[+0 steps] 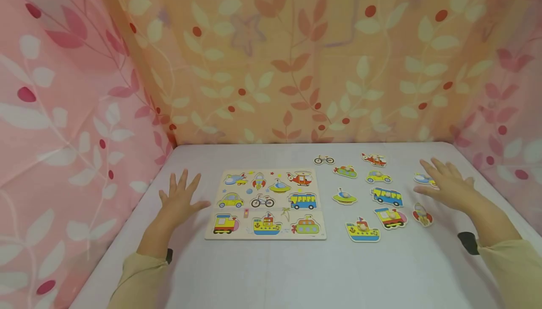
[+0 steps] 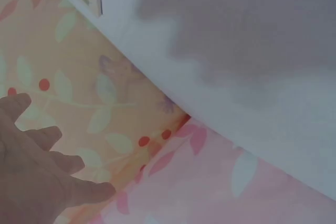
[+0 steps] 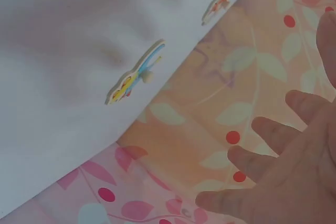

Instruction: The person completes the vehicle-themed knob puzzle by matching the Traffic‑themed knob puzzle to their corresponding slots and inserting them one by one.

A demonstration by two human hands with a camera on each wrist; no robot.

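My left hand (image 1: 179, 203), fingers spread, hovers left of a wooden puzzle board (image 1: 267, 241) printed with vehicles; it holds nothing. My right hand (image 1: 450, 186) is likewise spread and empty, and overlaps the airplane piece (image 1: 425, 179) in the head view. In the right wrist view that airplane piece (image 3: 135, 76) lies flat with its knob up. Loose knobbed pieces lie right of the board: a ship (image 1: 362, 232), a train (image 1: 390, 218), a rocket (image 1: 422, 215), a bus (image 1: 387, 197), a flying saucer (image 1: 345, 197), a car (image 1: 378, 177) and a submarine (image 1: 345, 172).
A bicycle piece (image 1: 323, 160) and a helicopter piece (image 1: 374, 160) lie near the back edge of the white table (image 1: 271, 276). Patterned curtains (image 1: 271, 64) enclose the table at the back and both sides.
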